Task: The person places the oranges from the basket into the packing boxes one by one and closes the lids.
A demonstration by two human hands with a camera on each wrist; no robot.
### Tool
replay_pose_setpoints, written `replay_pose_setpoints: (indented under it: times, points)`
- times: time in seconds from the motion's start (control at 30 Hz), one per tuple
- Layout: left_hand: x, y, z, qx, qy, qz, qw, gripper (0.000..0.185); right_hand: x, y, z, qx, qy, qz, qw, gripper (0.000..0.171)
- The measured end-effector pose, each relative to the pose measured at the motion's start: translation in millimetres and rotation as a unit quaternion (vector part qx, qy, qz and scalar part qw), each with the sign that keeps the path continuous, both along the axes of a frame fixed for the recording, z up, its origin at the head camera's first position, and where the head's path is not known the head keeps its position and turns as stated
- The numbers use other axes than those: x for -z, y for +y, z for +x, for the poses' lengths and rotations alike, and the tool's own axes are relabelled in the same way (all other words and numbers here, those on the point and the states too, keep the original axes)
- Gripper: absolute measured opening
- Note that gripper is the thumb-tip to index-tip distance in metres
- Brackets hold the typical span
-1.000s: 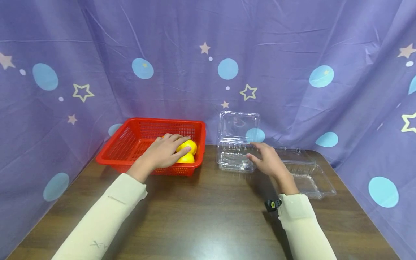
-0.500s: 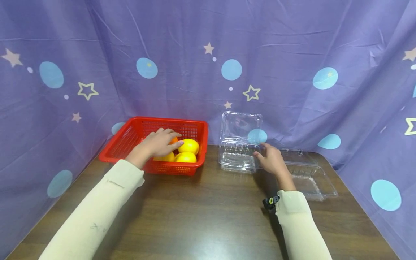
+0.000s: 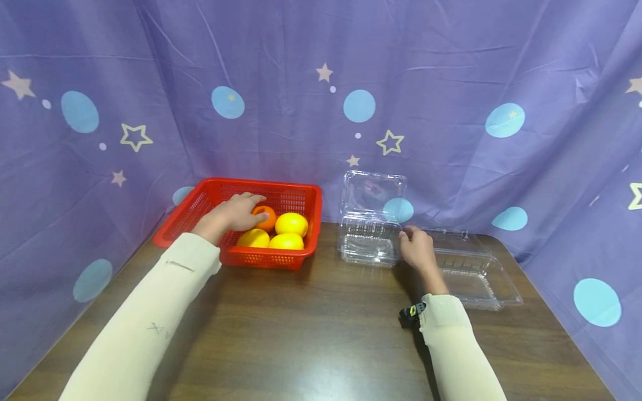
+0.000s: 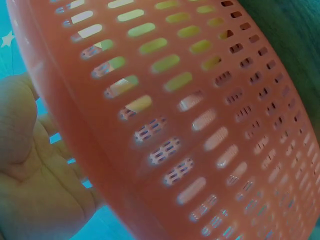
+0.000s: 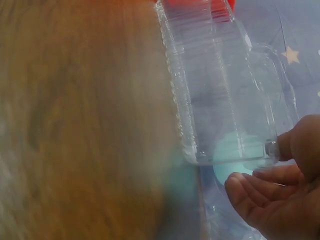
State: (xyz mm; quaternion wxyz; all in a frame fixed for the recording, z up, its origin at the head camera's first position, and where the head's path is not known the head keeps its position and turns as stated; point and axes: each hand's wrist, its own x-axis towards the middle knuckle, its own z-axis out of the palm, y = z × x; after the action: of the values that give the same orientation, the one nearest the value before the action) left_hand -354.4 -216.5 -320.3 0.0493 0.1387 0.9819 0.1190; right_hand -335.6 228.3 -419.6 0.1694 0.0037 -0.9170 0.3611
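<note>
Second clear clamshell [image 3: 471, 270] lying open, brown table [image 3: 311, 328], purple star-print backdrop [image 3: 451, 72].

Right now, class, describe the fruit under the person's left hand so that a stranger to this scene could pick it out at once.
Find the red slotted plastic basket at the back left of the brown wooden table. Four round fruits sit in its right half, and the left hand rests on the rear one. That small orange fruit is deeper in colour than the three yellow fruits beside it.
</note>
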Motion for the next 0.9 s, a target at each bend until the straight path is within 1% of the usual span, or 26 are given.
replay_pose_setpoints:
  times: [0.07, 0.2, 0.33, 0.47, 0.57, 0.7, 0.9]
  points:
    - [1.2, 0.0, -3.7, 0.001, -0.004, 0.004, 1.0000, 0.067, 1.6, -2.0, -1.0, 0.005, 0.000, -0.010, 1.000, 0.040]
    - [4.5, -0.1, -10.2, -0.002, -0.010, 0.006, 0.9999, 0.067, 4.6, -4.5, -2.2, 0.009, -0.015, -0.031, 0.999, 0.040]
    - [7.7, 0.4, -13.3, -0.009, -0.023, 0.008, 0.9997, 0.068, 7.4, -5.1, -3.6, 0.020, -0.023, -0.073, 0.997, 0.040]
    - [8.2, 3.2, -13.6, -0.024, -0.040, 0.009, 0.9989, 0.069, 9.2, -5.9, -5.4, 0.032, -0.037, -0.126, 0.991, 0.040]
    - [7.6, 7.2, -14.3, -0.024, -0.045, 0.001, 0.9987, 0.068, 9.1, -6.3, -5.9, 0.032, -0.060, -0.176, 0.982, 0.039]
    - [8.0, 12.5, -17.2, -0.022, -0.052, -0.007, 0.9984, 0.068, 9.3, -5.6, -6.5, 0.027, -0.085, -0.244, 0.966, 0.037]
    - [13.9, 16.2, -22.6, -0.047, -0.071, -0.005, 0.9964, 0.068, 10.6, -4.6, -7.2, 0.021, -0.096, -0.305, 0.947, 0.033]
